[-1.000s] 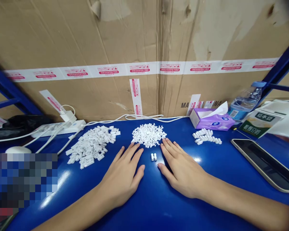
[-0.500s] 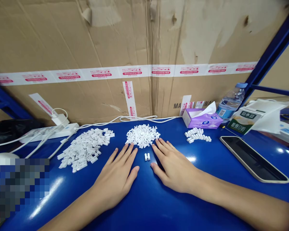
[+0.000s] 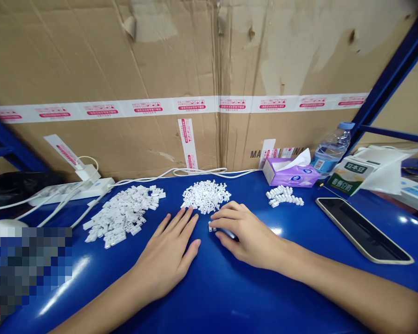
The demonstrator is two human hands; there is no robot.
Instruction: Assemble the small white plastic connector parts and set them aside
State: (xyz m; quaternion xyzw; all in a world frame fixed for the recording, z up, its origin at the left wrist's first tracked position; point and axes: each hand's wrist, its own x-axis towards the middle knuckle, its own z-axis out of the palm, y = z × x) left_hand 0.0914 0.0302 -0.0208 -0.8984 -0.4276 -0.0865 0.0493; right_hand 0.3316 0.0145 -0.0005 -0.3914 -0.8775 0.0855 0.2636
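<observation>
My left hand [image 3: 169,246] lies flat and open on the blue tabletop [image 3: 230,297], its fingertips at the near edge of a heap of small white plastic pieces [image 3: 205,197]. My right hand [image 3: 245,234] is curled over a small pair of white plastic pieces [image 3: 212,227], which show just past its fingertips, pinched by thumb and fingers. Further left lies a wider spread of flat white plastic parts [image 3: 121,215]. To the right sits a smaller cluster of white ribbed parts [image 3: 284,195].
A power strip [image 3: 69,191] with white cables lies at the back left. A tissue box [image 3: 289,175], water bottle [image 3: 331,152], and soy milk carton [image 3: 350,176] stand at the back right. A phone [image 3: 364,229] lies on the right. Cardboard [image 3: 212,55] forms the back wall.
My right hand has moved left and its fingers have curled over the small white pair. My left hand stays flat. The view has shifted slightly.
</observation>
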